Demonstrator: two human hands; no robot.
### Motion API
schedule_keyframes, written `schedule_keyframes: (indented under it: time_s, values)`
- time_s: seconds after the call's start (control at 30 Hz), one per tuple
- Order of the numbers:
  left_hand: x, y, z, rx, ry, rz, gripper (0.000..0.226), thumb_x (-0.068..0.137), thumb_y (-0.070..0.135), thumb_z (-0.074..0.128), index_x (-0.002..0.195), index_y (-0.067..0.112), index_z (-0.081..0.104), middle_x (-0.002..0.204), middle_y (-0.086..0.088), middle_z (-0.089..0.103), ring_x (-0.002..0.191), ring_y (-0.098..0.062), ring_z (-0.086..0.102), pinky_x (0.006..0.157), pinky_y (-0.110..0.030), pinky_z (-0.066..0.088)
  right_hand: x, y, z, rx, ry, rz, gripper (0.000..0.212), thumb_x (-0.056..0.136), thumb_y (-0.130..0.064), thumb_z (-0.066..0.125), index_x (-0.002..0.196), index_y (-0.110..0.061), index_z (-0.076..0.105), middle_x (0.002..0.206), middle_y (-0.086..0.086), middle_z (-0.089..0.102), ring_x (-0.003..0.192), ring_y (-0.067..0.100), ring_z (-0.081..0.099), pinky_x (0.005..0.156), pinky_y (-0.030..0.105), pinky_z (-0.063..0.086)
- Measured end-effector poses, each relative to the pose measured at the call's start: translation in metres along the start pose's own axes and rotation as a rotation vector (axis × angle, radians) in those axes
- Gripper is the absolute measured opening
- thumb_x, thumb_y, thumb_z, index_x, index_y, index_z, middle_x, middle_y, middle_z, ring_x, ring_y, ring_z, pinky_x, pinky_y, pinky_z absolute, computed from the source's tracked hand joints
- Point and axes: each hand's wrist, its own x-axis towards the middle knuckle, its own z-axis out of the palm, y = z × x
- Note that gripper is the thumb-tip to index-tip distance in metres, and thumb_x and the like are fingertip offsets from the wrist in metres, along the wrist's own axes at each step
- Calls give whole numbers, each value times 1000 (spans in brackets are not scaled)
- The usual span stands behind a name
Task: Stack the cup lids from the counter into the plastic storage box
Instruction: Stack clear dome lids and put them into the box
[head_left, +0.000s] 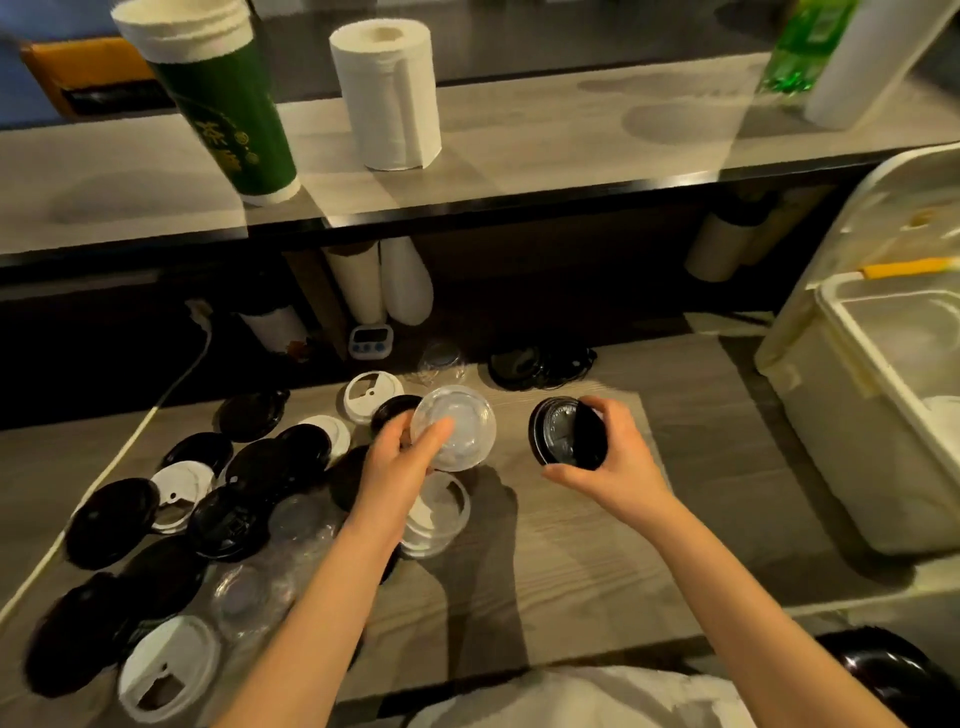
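Dim counter (597, 545); left forearm (317, 597) hides several cup lids (228, 519).

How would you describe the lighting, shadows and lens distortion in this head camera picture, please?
Head view: dim, warm light; the left hand with its clear plastic lid casts a dark shadow on the grey wood-grain counter. Wide-angle distortion tilts the green paper cup stack. The translucent plastic storage box looks washed out, and the black lids lose detail.

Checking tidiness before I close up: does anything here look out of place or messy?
Yes: black, white and clear lids lie scattered and overlapping on the left counter, unstacked. The storage box looks nearly empty.
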Motion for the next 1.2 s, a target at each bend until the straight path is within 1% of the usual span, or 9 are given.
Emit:
schedule_keyframes:
  time_s: [0.2, 0.37, 0.5, 0.57, 0.63, 0.7, 0.83, 0.97, 1.2]
  values:
    - [5, 16, 84, 27, -133, 25, 47, 80, 38, 69, 120, 16, 57, 115, -7, 63, 102, -20, 61, 80, -35, 53, -13, 11, -90, -70, 191, -31, 81, 69, -23, 82, 136, -19, 37, 128, -12, 36, 116, 1, 37, 96, 16, 30]
    - [2, 27, 157, 23, -251, 38, 50, 82, 39, 66, 125, 16, 53, 121, -6, 58, 106, -19, 58, 77, -28, 48, -25, 34, -166, -122, 268, -46, 79, 68, -23, 83, 133, -20, 38, 125, -9, 34, 111, -4, 35, 89, 0, 27]
    - [-3, 35, 216, 36, -293, 54, 38, 84, 33, 63, 119, 20, 55, 121, -6, 57, 106, -20, 58, 77, -29, 48, -29, 61, -226, -136, 348, -21, 77, 67, -20, 83, 131, -18, 40, 121, -7, 37, 110, -3, 37, 88, -4, 26]
    - [-4, 38, 243, 46, -307, 53, 33, 85, 31, 63, 116, 22, 56, 120, -5, 58, 106, -19, 59, 77, -30, 50, -29, 77, -254, -121, 392, 26, 76, 67, -20, 83, 130, -18, 41, 119, -8, 37, 109, 1, 40, 90, 4, 30]
    - [-5, 40, 267, 45, -310, 49, 35, 85, 29, 64, 118, 19, 57, 120, -6, 59, 106, -20, 60, 78, -31, 51, -28, 92, -281, -92, 430, 99, 77, 67, -23, 83, 131, -21, 40, 120, -9, 36, 111, 7, 41, 96, 21, 35]
    - [-7, 42, 288, 31, -317, 52, 38, 84, 28, 64, 119, 15, 57, 119, -7, 61, 106, -21, 61, 79, -32, 53, -25, 107, -306, -63, 443, 165, 80, 69, -24, 81, 135, -23, 37, 127, -7, 35, 119, 12, 40, 102, 28, 33]
    - [-9, 46, 325, 80, -355, 72, 46, 81, 37, 64, 122, 17, 56, 116, -4, 63, 105, -18, 62, 78, -30, 54, -17, 135, -342, -200, 292, 230, 82, 72, -19, 80, 141, -21, 34, 138, 2, 32, 129, 17, 35, 99, 21, 26]
    - [-11, 50, 357, 68, -397, 62, 52, 77, 41, 65, 121, 15, 57, 117, -5, 63, 105, -19, 63, 71, -23, 52, -21, 162, -360, -455, -84, 244, 86, 67, -30, 81, 139, -28, 34, 135, -5, 35, 126, 18, 36, 101, 30, 35]
    - [-11, 50, 382, 38, -442, 3, 58, 74, 43, 67, 121, 11, 57, 116, -8, 64, 106, -22, 63, 79, -29, 52, -20, 176, -343, -831, -394, 112, 88, 65, -42, 77, 139, -31, 32, 135, -9, 39, 121, 17, 32, 96, 33, 37]
